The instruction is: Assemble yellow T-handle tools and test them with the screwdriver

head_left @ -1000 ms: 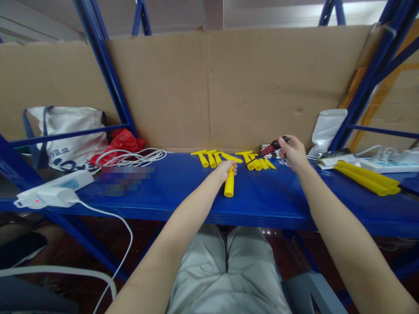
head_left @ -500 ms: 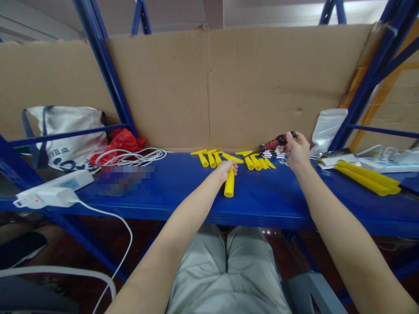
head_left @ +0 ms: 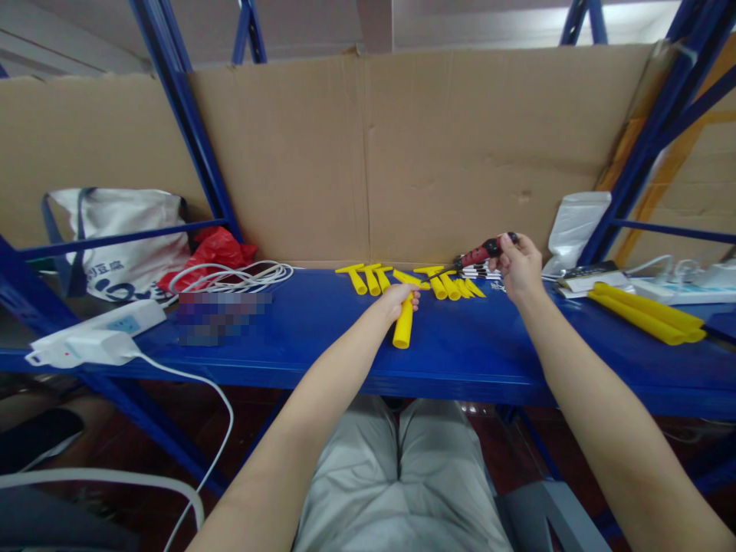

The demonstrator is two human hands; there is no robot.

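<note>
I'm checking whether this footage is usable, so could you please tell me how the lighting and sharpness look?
In the head view, the ceiling is brightest at upper right; in the head view, the red-and-black tool reads clearly in outline, but its thin tip looks soft near the yellow pieces; also in the head view, a pixelated patch masks the blue shelf's left part.
</note>
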